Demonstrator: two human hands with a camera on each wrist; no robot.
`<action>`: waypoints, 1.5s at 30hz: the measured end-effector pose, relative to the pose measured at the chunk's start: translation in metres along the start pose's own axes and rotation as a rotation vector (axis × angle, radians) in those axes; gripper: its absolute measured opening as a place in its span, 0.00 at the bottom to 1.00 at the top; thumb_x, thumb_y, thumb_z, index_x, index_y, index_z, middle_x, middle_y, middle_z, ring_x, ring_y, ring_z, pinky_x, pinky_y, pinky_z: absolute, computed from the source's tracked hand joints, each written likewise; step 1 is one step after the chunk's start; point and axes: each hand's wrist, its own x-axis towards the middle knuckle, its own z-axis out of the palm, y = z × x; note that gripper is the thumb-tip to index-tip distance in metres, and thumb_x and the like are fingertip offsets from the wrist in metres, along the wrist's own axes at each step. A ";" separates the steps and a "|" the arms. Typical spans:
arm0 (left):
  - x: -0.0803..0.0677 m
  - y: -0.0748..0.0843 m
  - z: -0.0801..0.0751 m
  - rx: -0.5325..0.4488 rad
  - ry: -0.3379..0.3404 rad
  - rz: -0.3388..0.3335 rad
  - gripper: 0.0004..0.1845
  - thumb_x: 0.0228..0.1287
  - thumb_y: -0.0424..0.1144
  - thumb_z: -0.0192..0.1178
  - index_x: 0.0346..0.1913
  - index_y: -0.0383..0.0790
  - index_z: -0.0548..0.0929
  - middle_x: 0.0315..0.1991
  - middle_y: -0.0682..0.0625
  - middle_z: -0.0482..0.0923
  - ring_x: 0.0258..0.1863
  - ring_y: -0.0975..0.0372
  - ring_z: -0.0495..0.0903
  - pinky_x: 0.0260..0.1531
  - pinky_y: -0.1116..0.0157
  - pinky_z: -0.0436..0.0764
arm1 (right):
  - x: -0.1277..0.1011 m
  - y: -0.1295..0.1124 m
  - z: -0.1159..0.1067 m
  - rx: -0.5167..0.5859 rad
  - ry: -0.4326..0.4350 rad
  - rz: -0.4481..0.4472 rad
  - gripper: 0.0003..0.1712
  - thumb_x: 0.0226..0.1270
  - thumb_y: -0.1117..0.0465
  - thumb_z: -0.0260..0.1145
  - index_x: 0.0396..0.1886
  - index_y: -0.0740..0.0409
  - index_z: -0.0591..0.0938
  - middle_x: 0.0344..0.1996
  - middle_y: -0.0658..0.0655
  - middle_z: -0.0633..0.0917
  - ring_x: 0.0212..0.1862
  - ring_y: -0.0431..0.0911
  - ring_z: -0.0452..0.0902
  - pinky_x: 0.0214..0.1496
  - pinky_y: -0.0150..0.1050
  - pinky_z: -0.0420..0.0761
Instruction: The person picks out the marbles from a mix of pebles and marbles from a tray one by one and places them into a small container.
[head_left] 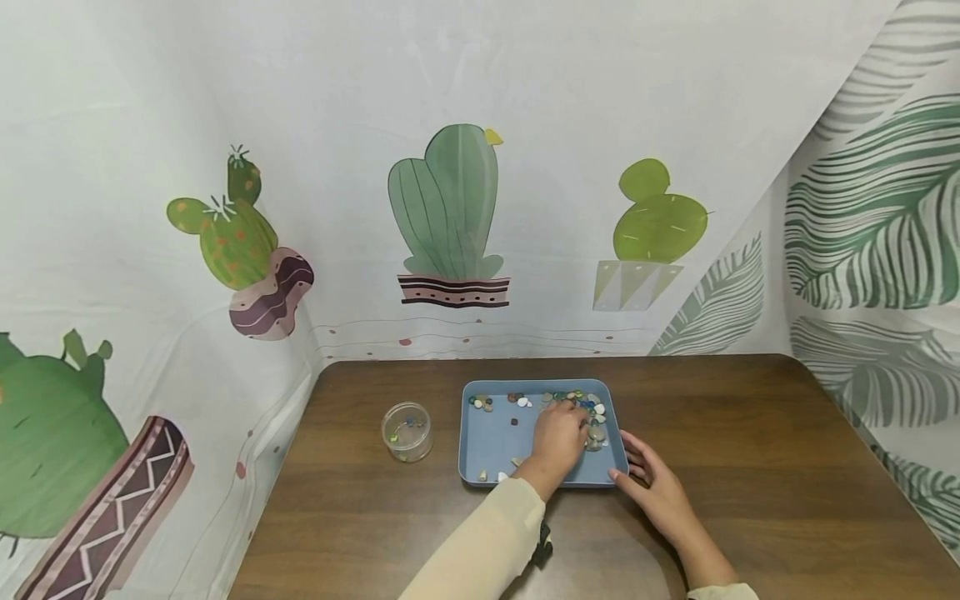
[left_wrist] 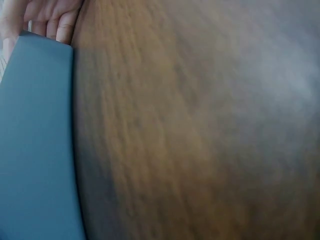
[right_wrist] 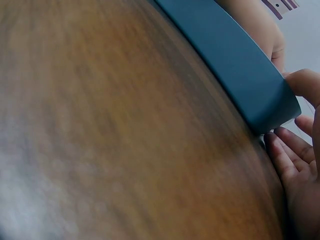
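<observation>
A shallow blue tray [head_left: 491, 446] holds small coloured stones [head_left: 597, 417], most of them grouped along its right side and back right corner. My left hand [head_left: 558, 433] reaches over the tray's front edge, fingers bent down among these stones. Its fingertips are partly hidden, and I cannot tell whether they pinch a stone. At the front right corner, my right hand [head_left: 656, 483] holds the tray, thumb at the front and fingers along the side. The right wrist view shows the thumb and fingers of this right hand [right_wrist: 300, 175] round the tray's corner [right_wrist: 275, 107].
Left of the tray stands a clear round container [head_left: 407, 433] with a few small stones inside. Several loose stones lie along the tray's back left and front edges. Behind the brown wooden table [head_left: 337, 533] hangs a white cloth [head_left: 555, 83] printed with cacti.
</observation>
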 end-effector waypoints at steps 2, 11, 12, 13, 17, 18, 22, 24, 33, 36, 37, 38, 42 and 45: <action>0.000 0.000 0.000 -0.003 0.017 0.005 0.09 0.68 0.46 0.65 0.48 0.56 0.89 0.50 0.58 0.86 0.55 0.65 0.82 0.66 0.65 0.75 | 0.000 0.000 0.000 -0.001 0.001 0.001 0.39 0.67 0.60 0.71 0.75 0.57 0.66 0.68 0.68 0.74 0.58 0.24 0.71 0.55 0.16 0.73; -0.005 0.001 -0.015 -0.112 0.116 -0.005 0.08 0.67 0.42 0.65 0.46 0.50 0.89 0.48 0.54 0.87 0.52 0.61 0.84 0.55 0.64 0.82 | 0.000 -0.001 0.001 -0.017 0.006 0.008 0.39 0.66 0.60 0.72 0.75 0.57 0.67 0.68 0.67 0.75 0.58 0.25 0.72 0.55 0.16 0.73; -0.006 0.001 -0.018 -0.132 0.123 -0.009 0.08 0.67 0.42 0.65 0.45 0.50 0.89 0.48 0.54 0.87 0.51 0.61 0.85 0.54 0.64 0.83 | 0.000 -0.001 0.001 -0.019 0.006 0.009 0.39 0.66 0.59 0.72 0.75 0.56 0.67 0.68 0.67 0.75 0.58 0.24 0.71 0.55 0.16 0.73; -0.006 0.001 -0.020 -0.152 0.126 -0.016 0.07 0.66 0.41 0.65 0.45 0.49 0.89 0.47 0.54 0.87 0.50 0.61 0.85 0.53 0.64 0.83 | 0.000 0.000 0.000 -0.018 0.007 0.010 0.39 0.66 0.59 0.72 0.75 0.56 0.67 0.68 0.67 0.75 0.58 0.24 0.71 0.55 0.16 0.73; -0.008 0.001 -0.027 -0.215 0.131 -0.041 0.07 0.66 0.41 0.64 0.44 0.50 0.88 0.45 0.55 0.86 0.49 0.61 0.85 0.52 0.64 0.83 | 0.000 0.000 0.000 -0.017 0.008 0.009 0.39 0.66 0.59 0.72 0.74 0.56 0.67 0.68 0.67 0.75 0.58 0.24 0.71 0.55 0.16 0.73; -0.009 0.000 -0.029 -0.231 0.132 -0.049 0.07 0.66 0.41 0.64 0.44 0.51 0.88 0.44 0.55 0.86 0.48 0.62 0.85 0.51 0.65 0.83 | 0.000 0.000 0.000 -0.014 0.009 0.009 0.39 0.66 0.59 0.72 0.74 0.56 0.67 0.68 0.67 0.75 0.58 0.24 0.71 0.55 0.16 0.73; -0.012 -0.003 -0.033 -0.323 0.165 -0.081 0.07 0.64 0.39 0.65 0.44 0.49 0.88 0.43 0.55 0.85 0.46 0.63 0.84 0.46 0.67 0.83 | 0.000 -0.001 0.000 -0.010 0.009 0.014 0.39 0.66 0.59 0.72 0.75 0.56 0.67 0.68 0.67 0.74 0.57 0.23 0.71 0.55 0.16 0.73; -0.014 -0.006 -0.035 -0.373 0.184 -0.102 0.08 0.64 0.38 0.66 0.45 0.48 0.89 0.44 0.54 0.85 0.44 0.64 0.84 0.44 0.68 0.83 | 0.000 -0.001 0.001 -0.011 0.008 0.018 0.39 0.66 0.59 0.72 0.75 0.55 0.67 0.68 0.67 0.74 0.57 0.23 0.71 0.55 0.16 0.73; -0.027 -0.021 -0.045 -0.539 0.253 -0.198 0.06 0.63 0.37 0.67 0.42 0.46 0.89 0.44 0.55 0.85 0.33 0.68 0.79 0.31 0.76 0.76 | -0.001 -0.003 0.001 -0.023 0.007 0.043 0.40 0.66 0.58 0.72 0.75 0.55 0.67 0.69 0.66 0.74 0.57 0.23 0.70 0.55 0.15 0.72; -0.034 -0.027 -0.051 -0.597 0.276 -0.246 0.05 0.63 0.37 0.67 0.41 0.47 0.89 0.44 0.55 0.85 0.32 0.69 0.78 0.31 0.75 0.75 | -0.001 -0.004 0.000 -0.031 0.001 0.059 0.40 0.66 0.57 0.72 0.75 0.54 0.67 0.69 0.66 0.74 0.57 0.24 0.70 0.55 0.15 0.72; -0.036 -0.030 -0.054 -0.614 0.285 -0.261 0.05 0.63 0.37 0.67 0.41 0.47 0.89 0.44 0.55 0.85 0.32 0.68 0.78 0.31 0.75 0.75 | -0.001 -0.004 0.000 -0.032 -0.001 0.064 0.40 0.66 0.57 0.72 0.75 0.54 0.66 0.69 0.65 0.74 0.58 0.24 0.70 0.56 0.15 0.72; -0.039 -0.032 -0.056 -0.626 0.296 -0.274 0.05 0.63 0.37 0.67 0.41 0.46 0.89 0.43 0.55 0.84 0.32 0.68 0.78 0.30 0.75 0.75 | -0.001 -0.004 0.000 -0.034 -0.003 0.067 0.40 0.67 0.56 0.72 0.75 0.54 0.66 0.70 0.65 0.74 0.58 0.24 0.70 0.56 0.15 0.72; -0.049 -0.042 -0.064 -0.657 0.332 -0.320 0.05 0.62 0.36 0.68 0.41 0.46 0.88 0.41 0.54 0.84 0.32 0.66 0.79 0.30 0.74 0.75 | 0.000 -0.005 -0.001 -0.044 -0.005 0.074 0.40 0.67 0.56 0.72 0.76 0.53 0.66 0.70 0.65 0.74 0.58 0.24 0.70 0.56 0.15 0.72; -0.056 -0.049 -0.069 -0.674 0.373 -0.332 0.06 0.61 0.36 0.68 0.41 0.46 0.88 0.41 0.54 0.84 0.32 0.66 0.80 0.30 0.73 0.76 | -0.001 -0.006 -0.001 -0.054 -0.005 0.078 0.41 0.67 0.55 0.72 0.76 0.53 0.66 0.70 0.65 0.74 0.57 0.23 0.69 0.56 0.15 0.72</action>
